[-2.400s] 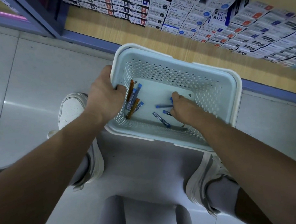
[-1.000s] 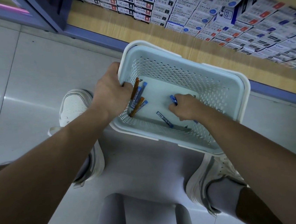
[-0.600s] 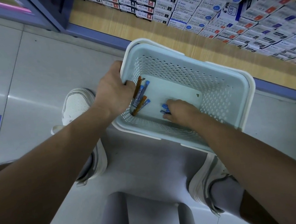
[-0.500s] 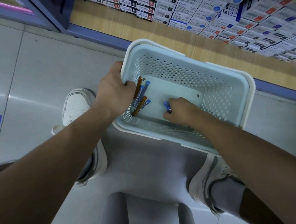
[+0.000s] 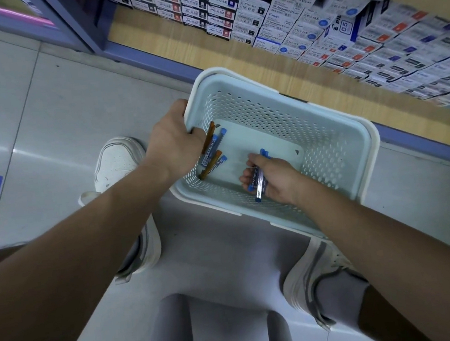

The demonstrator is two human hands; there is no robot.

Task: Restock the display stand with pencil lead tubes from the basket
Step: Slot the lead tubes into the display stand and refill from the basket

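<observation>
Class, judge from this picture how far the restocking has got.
Done: nothing placed that this view shows. In hand: the right hand holds blue-capped tubes inside the basket, whose rim the left hand grips. Left: the loose tubes by its left wall, then stocking everything.

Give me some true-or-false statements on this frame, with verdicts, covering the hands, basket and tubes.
1. The right hand holds blue tubes inside the basket. True.
2. The left hand is clear of the basket. False: it grips the basket's left rim.
3. The basket is full to the rim with tubes. False: only a few are in it, and much of its bottom is bare.
4. Orange tubes lie at the left hand's fingers. True.
5. Boxes are stacked on the shelf beyond the basket. True.
</observation>
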